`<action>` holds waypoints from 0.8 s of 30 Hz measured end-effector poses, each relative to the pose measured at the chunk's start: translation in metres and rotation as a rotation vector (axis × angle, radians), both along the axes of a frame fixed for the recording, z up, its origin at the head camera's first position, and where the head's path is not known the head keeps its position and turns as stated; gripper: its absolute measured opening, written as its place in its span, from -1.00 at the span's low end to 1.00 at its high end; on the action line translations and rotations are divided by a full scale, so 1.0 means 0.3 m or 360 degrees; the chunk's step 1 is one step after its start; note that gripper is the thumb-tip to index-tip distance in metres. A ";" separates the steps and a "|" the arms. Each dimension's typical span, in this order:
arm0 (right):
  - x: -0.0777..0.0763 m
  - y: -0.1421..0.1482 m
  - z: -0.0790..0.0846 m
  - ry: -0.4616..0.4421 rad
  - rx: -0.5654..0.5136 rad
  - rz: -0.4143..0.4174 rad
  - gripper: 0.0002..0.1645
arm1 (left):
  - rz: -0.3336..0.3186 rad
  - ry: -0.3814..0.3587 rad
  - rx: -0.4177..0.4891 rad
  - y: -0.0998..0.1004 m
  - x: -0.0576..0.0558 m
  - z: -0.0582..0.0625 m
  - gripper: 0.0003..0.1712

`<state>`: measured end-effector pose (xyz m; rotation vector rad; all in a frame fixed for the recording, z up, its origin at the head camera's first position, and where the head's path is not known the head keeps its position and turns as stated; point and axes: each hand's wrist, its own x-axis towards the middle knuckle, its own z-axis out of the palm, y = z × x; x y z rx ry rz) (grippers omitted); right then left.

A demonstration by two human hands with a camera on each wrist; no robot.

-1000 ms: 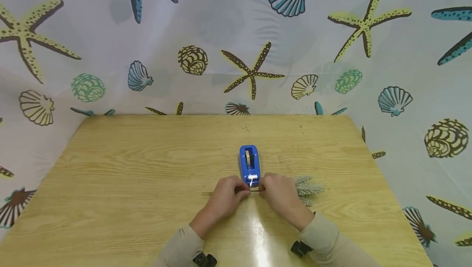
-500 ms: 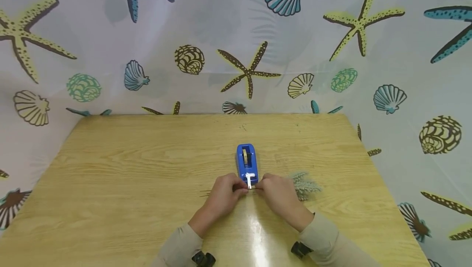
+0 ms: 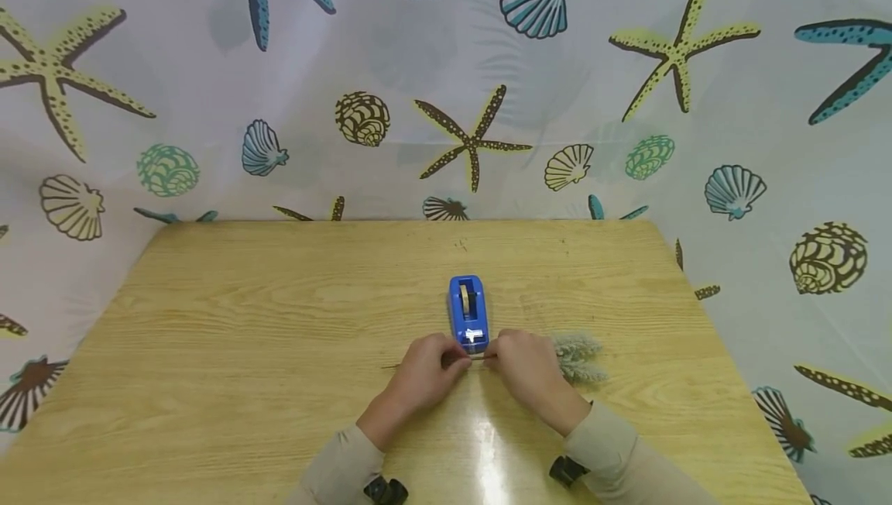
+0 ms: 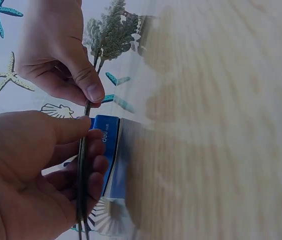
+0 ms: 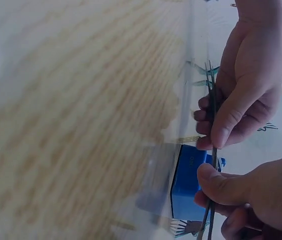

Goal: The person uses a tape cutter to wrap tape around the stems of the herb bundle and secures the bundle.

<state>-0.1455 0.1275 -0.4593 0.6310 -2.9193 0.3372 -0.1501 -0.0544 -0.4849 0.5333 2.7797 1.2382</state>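
A small bunch of sprigs with pale grey-green heads [image 3: 580, 358] lies sideways, its thin dark stems [image 4: 82, 170] running between both hands. My left hand [image 3: 423, 375] pinches the stems between thumb and fingers toward their bare ends. Closer to the heads, my right hand [image 3: 530, 375] pinches them too, as the right wrist view also shows with its thumb [image 5: 221, 185] on the stems. Just beyond the fingertips stands a blue tape dispenser [image 3: 469, 324] holding a roll of tape. The short bare stretch of stems between the hands is right at the dispenser's front end.
A light wood-grain table [image 3: 279, 319] carries everything. Behind it and along its sides hangs a white cloth [image 3: 418, 48] printed with starfish and shells. A dark camera mount [image 3: 385, 490] sits at the left wrist, another [image 3: 567, 471] at the right.
Both hands keep their grip on the stems with hardly any movement. The bright strip seen half a second ago between dispenser and stems now shows fainter. The head view has shifted slightly.
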 end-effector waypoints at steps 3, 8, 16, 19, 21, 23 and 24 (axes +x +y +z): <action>-0.004 0.002 -0.006 0.0025 0.0006 -0.0014 -0.94 | -0.0025 -0.0015 -0.0025 0.000 -0.002 0.005 -0.83; -0.009 0.003 -0.008 0.0027 -0.0015 -0.0021 -0.94 | -0.0013 0.0032 -0.0032 0.001 -0.006 0.011 -0.84; -0.014 0.001 -0.007 0.0025 -0.0052 -0.0018 -0.91 | 0.0036 -0.0010 -0.0014 0.000 -0.013 0.014 -0.90; -0.015 0.001 -0.007 0.0040 -0.0056 -0.0011 -0.90 | 0.0049 -0.0008 0.0003 0.001 -0.014 0.017 -0.91; -0.014 0.001 -0.005 0.0046 -0.0052 -0.0001 -0.91 | 0.0053 -0.0002 0.0005 0.001 -0.013 0.018 -0.92; -0.013 0.003 -0.002 0.0035 -0.0062 0.0022 -0.94 | 0.0060 -0.0009 0.0001 0.001 -0.012 0.020 -0.93; -0.011 0.004 0.001 0.0029 -0.0062 0.0034 -0.95 | 0.0053 0.0004 -0.0010 0.000 -0.012 0.019 -0.93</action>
